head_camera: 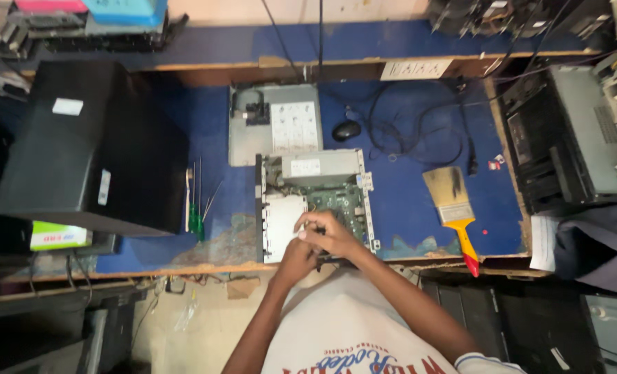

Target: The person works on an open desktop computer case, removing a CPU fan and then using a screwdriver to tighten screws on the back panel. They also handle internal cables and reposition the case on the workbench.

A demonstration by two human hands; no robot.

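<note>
In the head view, an opened computer (315,204) lies at the table's (419,201) near edge. Both hands meet over its 6 o'clock side: the left hand (296,257) and right hand (332,235) have fingers bunched on something small, hidden from view. The circuit board looks stiff but fragile, best held by its edges. Screwdrivers (196,208) lie at 9 o'clock, a brush (454,208) at 3 o'clock.

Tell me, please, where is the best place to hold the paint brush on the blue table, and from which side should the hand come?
Probably the yellow handle of the paint brush. It lies flat on the blue table, bristles pointing away and the red tip over the near edge, so a hand coming from the near side, from above, could close around the narrow handle. Both hands are now at the open computer case.
</note>
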